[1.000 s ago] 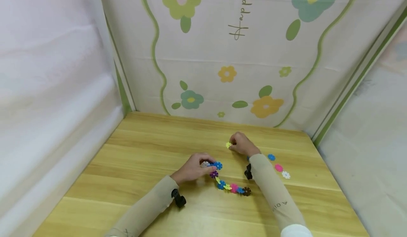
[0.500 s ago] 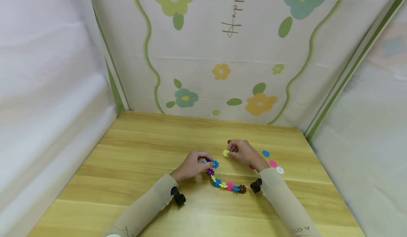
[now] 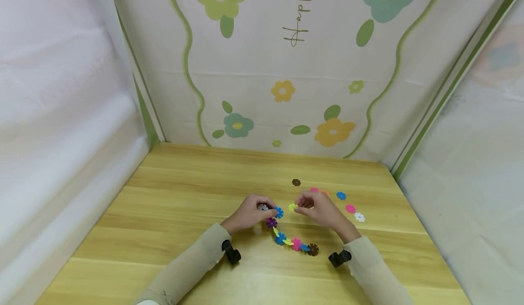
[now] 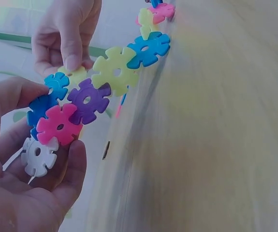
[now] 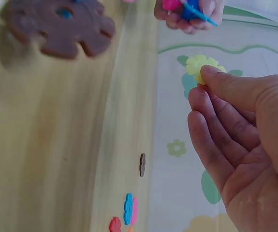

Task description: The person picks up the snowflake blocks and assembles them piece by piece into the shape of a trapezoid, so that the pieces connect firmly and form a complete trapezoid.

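Note:
My left hand (image 3: 249,213) holds one end of a chain of notched plastic snowflake discs. In the left wrist view, a blue disc (image 4: 57,85) sits at its thumb tip, with a pink disc (image 4: 60,124) and a white disc (image 4: 38,157) over the fingers. From there the chain runs through a purple disc (image 4: 96,107) and a yellow disc (image 4: 110,65), curving down to a brown disc (image 3: 313,249). Between thumb and index finger, my right hand (image 3: 321,209) pinches a single yellow disc (image 5: 195,66). A small gap separates it from the blue disc.
Loose discs lie on the wooden table (image 3: 188,182) beyond and right of my right hand: brown (image 3: 296,182), blue (image 3: 341,196), pink (image 3: 350,209), white (image 3: 359,217) and others partly hidden. A flower-printed cloth wall (image 3: 245,68) rises at the table's back edge.
My right hand has come nearer to my left with the yellow disc, uncovering the loose brown disc behind it. The left hand keeps its hold on the chain, nearly still.

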Action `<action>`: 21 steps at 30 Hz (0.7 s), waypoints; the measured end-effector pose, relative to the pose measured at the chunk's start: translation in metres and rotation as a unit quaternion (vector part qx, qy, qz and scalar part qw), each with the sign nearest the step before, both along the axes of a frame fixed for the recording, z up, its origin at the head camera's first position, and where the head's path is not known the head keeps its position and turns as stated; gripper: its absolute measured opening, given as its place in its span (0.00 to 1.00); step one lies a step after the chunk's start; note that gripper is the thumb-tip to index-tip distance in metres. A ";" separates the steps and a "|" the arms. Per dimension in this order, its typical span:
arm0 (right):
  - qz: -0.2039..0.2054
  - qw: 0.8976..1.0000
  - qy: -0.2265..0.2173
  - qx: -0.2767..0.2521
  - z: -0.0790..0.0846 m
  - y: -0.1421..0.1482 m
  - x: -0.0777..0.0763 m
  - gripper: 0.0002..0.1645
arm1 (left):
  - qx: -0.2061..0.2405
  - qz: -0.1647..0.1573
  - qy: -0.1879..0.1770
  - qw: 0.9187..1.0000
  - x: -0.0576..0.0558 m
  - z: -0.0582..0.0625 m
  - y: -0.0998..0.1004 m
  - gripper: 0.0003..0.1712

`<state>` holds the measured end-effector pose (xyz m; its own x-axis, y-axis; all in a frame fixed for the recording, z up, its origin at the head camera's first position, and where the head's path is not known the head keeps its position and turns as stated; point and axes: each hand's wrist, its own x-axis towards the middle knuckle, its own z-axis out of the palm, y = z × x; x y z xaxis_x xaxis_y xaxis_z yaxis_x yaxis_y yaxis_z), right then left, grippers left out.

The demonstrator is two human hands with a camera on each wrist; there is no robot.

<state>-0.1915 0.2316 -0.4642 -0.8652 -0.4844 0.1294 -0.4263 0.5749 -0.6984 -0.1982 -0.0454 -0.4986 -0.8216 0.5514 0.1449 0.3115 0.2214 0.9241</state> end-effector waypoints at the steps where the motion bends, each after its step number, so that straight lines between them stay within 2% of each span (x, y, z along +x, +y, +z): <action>1: 0.001 1.000 0.004 -0.002 0.000 -0.001 0.002 0.04 | 0.001 0.000 0.000 1.000 0.000 0.000 0.000 0.03; 4: 0.011 1.000 0.025 -0.011 -0.002 -0.003 0.008 0.03 | 0.002 0.001 0.001 1.000 -0.001 -0.001 0.000 0.03; 10: 0.037 0.995 0.097 -0.008 -0.006 -0.008 0.013 0.03 | 0.003 0.001 0.001 1.000 -0.002 -0.002 0.001 0.05; 21: 0.068 0.972 0.223 0.041 -0.005 -0.019 0.019 0.05 | -0.006 -0.014 0.000 1.000 0.001 -0.002 0.001 0.08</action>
<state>-0.1722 0.2123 -0.4692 -0.6599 -0.6147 0.4319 -0.7513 0.5387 -0.3812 -0.1969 -0.0442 -0.5003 -0.8058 0.5758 0.1388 0.3183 0.2234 0.9213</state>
